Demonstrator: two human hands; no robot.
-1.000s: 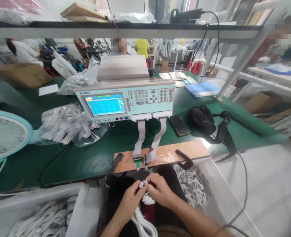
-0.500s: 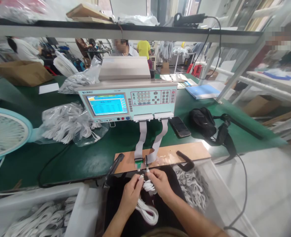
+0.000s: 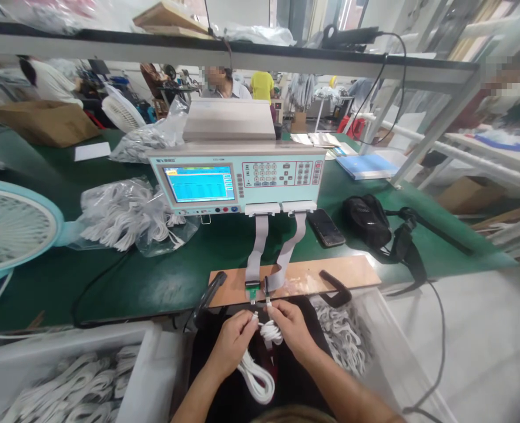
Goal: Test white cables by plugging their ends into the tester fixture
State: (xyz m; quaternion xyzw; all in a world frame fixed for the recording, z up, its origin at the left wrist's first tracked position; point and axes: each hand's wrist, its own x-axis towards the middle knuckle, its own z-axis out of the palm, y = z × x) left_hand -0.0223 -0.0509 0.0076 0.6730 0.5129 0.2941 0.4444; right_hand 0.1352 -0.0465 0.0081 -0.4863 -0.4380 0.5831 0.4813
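Observation:
My left hand (image 3: 236, 336) pinches one plug end of a coiled white cable (image 3: 260, 385), just below the green adapter board (image 3: 252, 292). My right hand (image 3: 289, 325) grips the cable's other plug, which meets the dark connector of the right ribbon cable (image 3: 281, 271). Between the hands hangs a small bundled part of the white cable (image 3: 271, 332). Both ribbons run up to a tester (image 3: 242, 182) with a lit blue screen. The board and connector rest on a wooden strip (image 3: 304, 279) at the table's edge.
White bins of coiled cables stand at the lower left (image 3: 149, 352) and right (image 3: 396, 335). A fan (image 3: 13, 229) and bagged cables (image 3: 118, 217) are on the left. A phone (image 3: 326, 228) and black pouch (image 3: 366, 220) lie right of the tester. People are beyond the shelf (image 3: 242, 56).
The view has shifted, so the tester and table appear a little further right. Both hands keep their grips on the plugs, with the left plug still below the green board.

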